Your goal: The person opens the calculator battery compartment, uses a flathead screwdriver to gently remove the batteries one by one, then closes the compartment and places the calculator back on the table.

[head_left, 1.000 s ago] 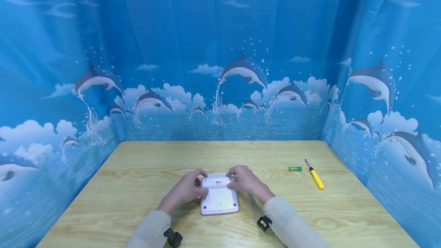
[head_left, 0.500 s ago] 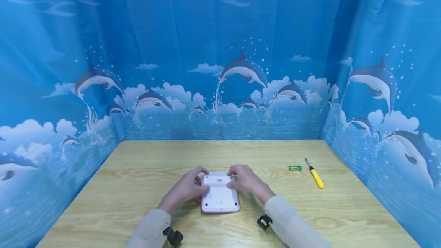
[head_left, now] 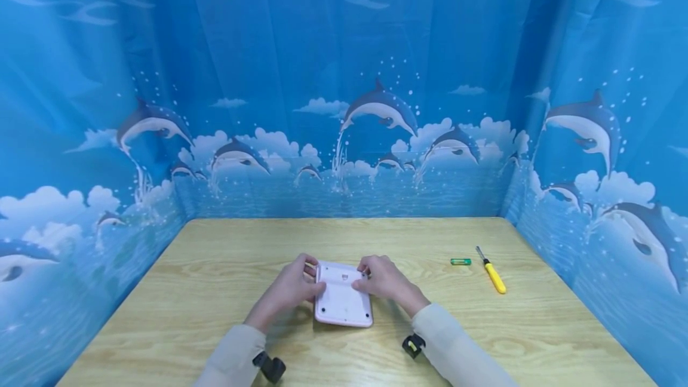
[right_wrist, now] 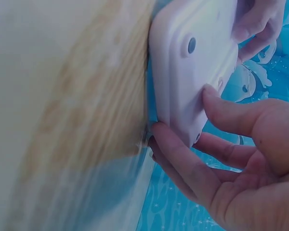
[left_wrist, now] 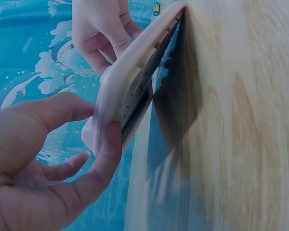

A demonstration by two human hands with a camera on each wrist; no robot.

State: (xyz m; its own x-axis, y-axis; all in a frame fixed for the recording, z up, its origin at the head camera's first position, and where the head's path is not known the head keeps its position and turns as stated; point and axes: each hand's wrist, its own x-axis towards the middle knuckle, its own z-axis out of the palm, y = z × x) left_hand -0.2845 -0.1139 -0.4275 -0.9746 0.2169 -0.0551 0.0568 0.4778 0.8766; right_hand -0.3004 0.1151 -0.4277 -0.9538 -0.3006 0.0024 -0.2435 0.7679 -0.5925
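A pale pink calculator (head_left: 344, 303) is held back side up between both hands, with small dark feet at its corners. The left hand (head_left: 292, 285) pinches its left edge, thumb on the back and fingers beneath. On the far right side, the right hand (head_left: 387, 280) grips it in the same way. Seen from the left wrist, the calculator (left_wrist: 135, 62) is tilted, its keys and dark display facing down over the table. In the right wrist view the thumb presses on the calculator's back (right_wrist: 202, 53) while the fingers reach under its edge.
To the right on the wooden table (head_left: 226, 273) lie a green battery (head_left: 460, 261) and a screwdriver (head_left: 495, 278) with a yellow handle. Blue dolphin-print curtains (head_left: 344, 106) stand around the table's back and sides.
The calculator has shifted slightly away from the person and tilted, its far end lifting. The left hand has moved up a little with it. The battery and screwdriver stay put.
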